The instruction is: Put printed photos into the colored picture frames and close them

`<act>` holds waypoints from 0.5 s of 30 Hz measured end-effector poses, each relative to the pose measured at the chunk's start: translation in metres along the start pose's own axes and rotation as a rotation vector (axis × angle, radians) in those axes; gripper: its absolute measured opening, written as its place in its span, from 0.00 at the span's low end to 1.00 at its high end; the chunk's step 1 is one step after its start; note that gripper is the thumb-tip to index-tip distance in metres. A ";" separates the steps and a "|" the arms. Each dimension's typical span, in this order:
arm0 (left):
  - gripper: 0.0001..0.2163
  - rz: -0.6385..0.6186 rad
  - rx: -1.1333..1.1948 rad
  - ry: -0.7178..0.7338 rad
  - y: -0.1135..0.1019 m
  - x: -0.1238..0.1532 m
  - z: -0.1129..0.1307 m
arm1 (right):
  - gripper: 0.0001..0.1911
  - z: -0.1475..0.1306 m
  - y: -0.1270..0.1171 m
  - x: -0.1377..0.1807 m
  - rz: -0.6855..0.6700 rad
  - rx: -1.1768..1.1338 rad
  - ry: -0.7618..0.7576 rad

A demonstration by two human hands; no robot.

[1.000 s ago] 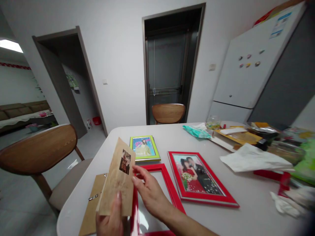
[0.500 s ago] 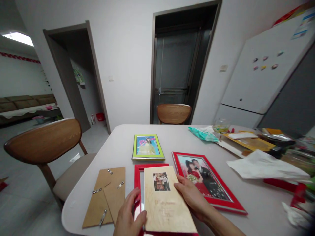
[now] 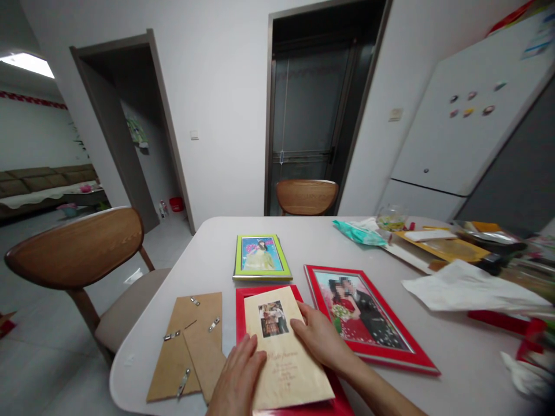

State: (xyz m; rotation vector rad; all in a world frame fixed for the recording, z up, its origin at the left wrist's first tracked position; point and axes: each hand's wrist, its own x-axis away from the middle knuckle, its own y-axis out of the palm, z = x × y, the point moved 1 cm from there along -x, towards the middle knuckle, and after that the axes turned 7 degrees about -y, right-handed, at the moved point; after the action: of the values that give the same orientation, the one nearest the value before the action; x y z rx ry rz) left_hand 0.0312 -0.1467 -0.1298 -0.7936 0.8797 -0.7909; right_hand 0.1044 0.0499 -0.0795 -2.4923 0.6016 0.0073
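Note:
A cream paper card (image 3: 284,375) with a small photo and faint print lies tilted over a red picture frame (image 3: 243,306). My left hand (image 3: 238,375) is closed at the card's lower left edge, its fingertips on the paper. On the card's right edge my right hand (image 3: 321,338) holds it, thumb on top; its other fingers are partly hidden. Just left of my left hand lie brown backing boards (image 3: 177,341) with metal clips. A second red-framed photo (image 3: 368,315) of a couple is to the right. Farther back sits a yellow-green framed photo (image 3: 261,257).
On the table's right side are a teal packet (image 3: 359,234), a glass jar (image 3: 390,218), a yellow envelope (image 3: 446,245), white paper (image 3: 468,292) and red ribbon-like scraps (image 3: 531,338). Wooden chairs stand at the left (image 3: 78,248) and far side (image 3: 307,197).
The card has shifted left and turned anticlockwise over the red frame. My left hand has moved from the frame's left side onto the card; my right hand has moved left with it.

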 end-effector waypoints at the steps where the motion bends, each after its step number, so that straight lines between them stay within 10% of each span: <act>1: 0.34 -0.024 -0.019 0.017 -0.002 -0.002 0.001 | 0.18 -0.001 -0.001 0.000 0.009 0.153 -0.034; 6: 0.30 -0.066 -0.065 0.001 -0.012 -0.011 0.010 | 0.14 -0.003 -0.003 0.003 -0.017 0.670 -0.004; 15: 0.23 -0.135 -0.117 -0.100 -0.010 -0.017 0.019 | 0.16 0.001 0.003 0.005 -0.021 0.831 -0.007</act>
State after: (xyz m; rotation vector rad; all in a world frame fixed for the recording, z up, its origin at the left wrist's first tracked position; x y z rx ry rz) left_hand 0.0384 -0.1325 -0.1076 -0.9960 0.7944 -0.8162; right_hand 0.1082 0.0464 -0.0826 -1.6890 0.4487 -0.2003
